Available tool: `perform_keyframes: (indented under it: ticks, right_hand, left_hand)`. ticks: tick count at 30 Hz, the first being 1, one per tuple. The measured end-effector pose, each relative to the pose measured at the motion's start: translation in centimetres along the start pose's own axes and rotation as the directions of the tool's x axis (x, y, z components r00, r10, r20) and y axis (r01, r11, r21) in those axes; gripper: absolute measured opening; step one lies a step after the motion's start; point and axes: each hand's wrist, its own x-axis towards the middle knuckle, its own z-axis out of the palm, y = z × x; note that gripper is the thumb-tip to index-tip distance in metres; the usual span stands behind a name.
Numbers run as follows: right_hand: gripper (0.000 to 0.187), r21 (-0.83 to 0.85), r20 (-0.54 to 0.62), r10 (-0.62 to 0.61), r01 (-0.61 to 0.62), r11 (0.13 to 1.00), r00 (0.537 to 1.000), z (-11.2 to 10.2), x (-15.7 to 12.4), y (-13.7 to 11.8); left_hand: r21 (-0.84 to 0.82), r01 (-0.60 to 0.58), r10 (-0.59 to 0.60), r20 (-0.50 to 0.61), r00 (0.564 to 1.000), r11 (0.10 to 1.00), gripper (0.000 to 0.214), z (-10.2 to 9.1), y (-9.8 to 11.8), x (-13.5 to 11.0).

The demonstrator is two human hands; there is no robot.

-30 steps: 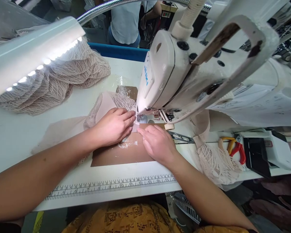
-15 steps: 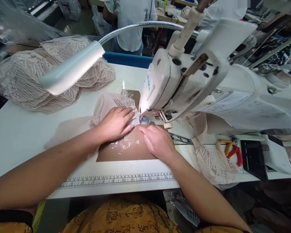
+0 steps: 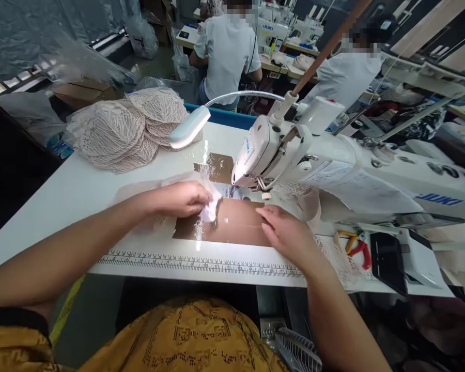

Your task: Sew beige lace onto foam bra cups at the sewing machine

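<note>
My left hand [image 3: 186, 199] is closed on a pale sheer fabric piece [image 3: 209, 211], which is bunched at the fingers and trails leftward behind the forearm. It hangs over the left part of a shiny brown plate [image 3: 240, 222] on the table, left of the sewing machine's needle area. My right hand [image 3: 287, 230] hovers at the plate's right end, fingers partly extended, thumb apart, nothing visible in them. The white sewing machine [image 3: 256, 147] stands just beyond both hands. Its presser foot [image 3: 233, 189] has no fabric visible under it.
Stacked lace pieces [image 3: 108, 132] lie at the back left beside a lamp head [image 3: 189, 126]. A printed ruler [image 3: 201, 262] runs along the front edge. Red-and-yellow-handled cutters [image 3: 358, 250], lace [image 3: 335, 258] and a black device [image 3: 387, 261] are at right. Two people sit beyond.
My left hand has drawn the fabric away from the needle and gathered it up. My right hand has moved right, away from the needle. The camera view has shifted, showing more background.
</note>
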Motion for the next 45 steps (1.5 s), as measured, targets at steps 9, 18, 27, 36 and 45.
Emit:
perform_keyframes:
  ticks: [9,18,27,36,45]
  right_hand:
    - [0.037,-0.278,0.084,0.121,-0.093,0.956,0.989,2.1,-1.4,2.9]
    - [0.045,-0.204,0.015,0.198,-0.191,0.96,0.98,2.4,-0.7,3.2]
    - [0.031,0.59,-0.13,0.143,-0.039,0.806,0.981,1.6,0.3,-1.6]
    - [0.021,0.804,-0.012,0.005,0.006,0.594,1.0,3.1,5.4,-6.3]
    - [0.019,0.824,-0.129,-0.015,0.115,0.555,0.992,3.5,4.8,-6.4]
  left_hand:
    - [-0.344,0.271,-0.272,0.047,0.961,0.899,0.053,-0.9,0.0,-1.8]
    - [-0.573,0.439,-0.37,0.241,0.897,0.692,0.053,0.7,-2.8,2.5]
    - [-0.761,0.331,-0.311,0.177,0.934,0.558,0.028,0.9,-0.7,0.9]
    - [-0.887,0.18,-0.242,0.081,0.967,0.425,0.03,2.0,0.5,0.5]
    - [-0.763,0.309,-0.251,0.198,0.948,0.568,0.028,1.9,-0.3,0.2]
